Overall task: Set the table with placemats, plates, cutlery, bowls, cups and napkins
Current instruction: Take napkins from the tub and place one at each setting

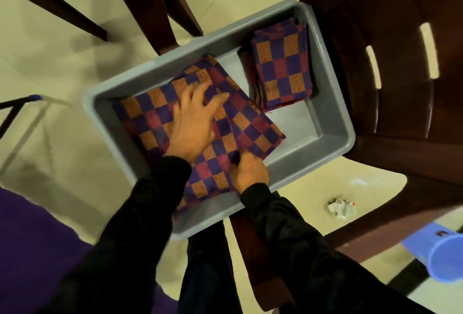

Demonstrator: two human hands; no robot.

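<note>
Setting: pale tiled floor (50, 45) seen from above, with dark legs of a chair or table crossing the top; no laid table surface shows anywhere in this view.
Nearest: black sleeves (288, 238) reach forward from the bottom edge; a blue plastic cup (443, 258) lies at the lower right, and a crumpled scrap of paper (342, 207) sits on the floor just beyond it.
Right hand (249, 172): fingers curled at the near edge of the large checked cloth (240, 123), seemingly pinching it.
Left hand (194, 123): spread flat, fingers straight, pressing on top of the same cloth.
Cloth position: the large cloth, purple, red and orange, likely a placemat, lies tilted inside the grey plastic tub (333, 123), its near corner draped over the tub's rim.
Farther in the tub: a smaller folded stack of matching checked cloths (283, 65), probably napkins or more mats, rests against the far end, apart from the big cloth.
Beyond: a dark brown plastic chair (400, 63) stands at the right, the tub partly on its seat.
Progress: judged very early; the linens are not yet out of their tub, and no plates, cutlery or bowls are in sight.
Left to do: nearly everything, starting with lifting this cloth out.
</note>
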